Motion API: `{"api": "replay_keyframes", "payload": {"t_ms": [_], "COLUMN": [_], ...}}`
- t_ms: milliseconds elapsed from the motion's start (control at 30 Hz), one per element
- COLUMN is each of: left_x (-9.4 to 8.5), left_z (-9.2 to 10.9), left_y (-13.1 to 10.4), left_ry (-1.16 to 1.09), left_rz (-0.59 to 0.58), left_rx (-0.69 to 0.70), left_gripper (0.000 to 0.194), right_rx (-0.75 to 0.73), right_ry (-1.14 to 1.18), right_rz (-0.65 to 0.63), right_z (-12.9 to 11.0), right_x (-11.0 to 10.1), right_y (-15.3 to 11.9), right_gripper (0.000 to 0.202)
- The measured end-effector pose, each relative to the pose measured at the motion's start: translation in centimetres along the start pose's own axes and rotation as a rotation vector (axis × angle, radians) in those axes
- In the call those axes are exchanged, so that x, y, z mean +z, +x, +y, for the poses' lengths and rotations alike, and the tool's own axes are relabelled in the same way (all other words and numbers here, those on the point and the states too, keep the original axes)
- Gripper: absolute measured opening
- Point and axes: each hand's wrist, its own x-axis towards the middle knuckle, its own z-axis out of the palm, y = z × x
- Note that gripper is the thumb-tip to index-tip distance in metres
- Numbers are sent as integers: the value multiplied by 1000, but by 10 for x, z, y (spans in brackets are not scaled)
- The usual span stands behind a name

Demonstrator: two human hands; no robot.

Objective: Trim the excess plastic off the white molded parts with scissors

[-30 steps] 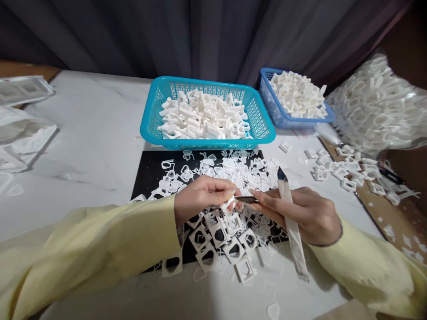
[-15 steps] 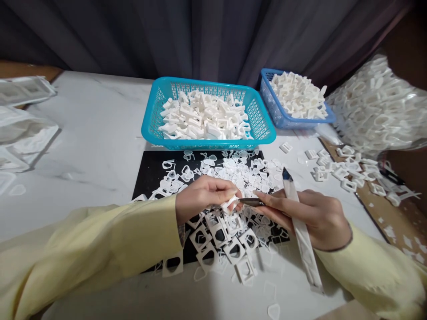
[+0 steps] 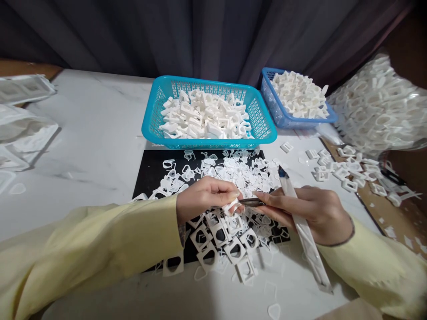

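My left hand [image 3: 208, 195] is closed in a pinch on a small white plastic piece [image 3: 231, 206], over the heap. My right hand [image 3: 307, 209] grips a dark, slim metal tool [image 3: 251, 202] that looks like tweezers, its tip touching or very near the piece. A white-wrapped stick with a dark blue tip [image 3: 305, 238] also lies across the right hand, slanting down toward the front. Below both hands, square white frames with round holes [image 3: 235, 250] and many thin white offcuts [image 3: 230, 171] cover much of a black mat [image 3: 150, 166].
Behind the mat stands a turquoise basket [image 3: 200, 142] of white plastic parts. A blue basket [image 3: 283, 120] of similar parts is at its right. A clear bag of parts [image 3: 383, 106] and loose white pieces [image 3: 350, 171] lie at right. White packets [image 3: 23, 138] lie at left.
The wrapped stick has tilted, its lower end swinging right and its dark tip shifting slightly left. Both hands stay nearly in place, with the tool at the piece.
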Motion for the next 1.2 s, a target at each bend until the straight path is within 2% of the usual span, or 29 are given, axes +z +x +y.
{"api": "replay_keyframes", "payload": {"t_ms": [267, 700, 1200], "left_x": [0, -2, -4], "left_z": [1, -3, -1], "left_y": [-1, -1, -1], "left_ry": [33, -27, 7], "left_rz": [-5, -20, -49], "left_rx": [-14, -24, 6], "left_gripper": [26, 21, 27], "right_rx": [-36, -115, -77], "right_ry": [33, 36, 88], "right_rz": [-54, -66, -89], "right_z": [5, 9, 9], "right_x": [-2, -5, -3], "right_y": [5, 16, 15], "right_gripper": [18, 14, 18]}}
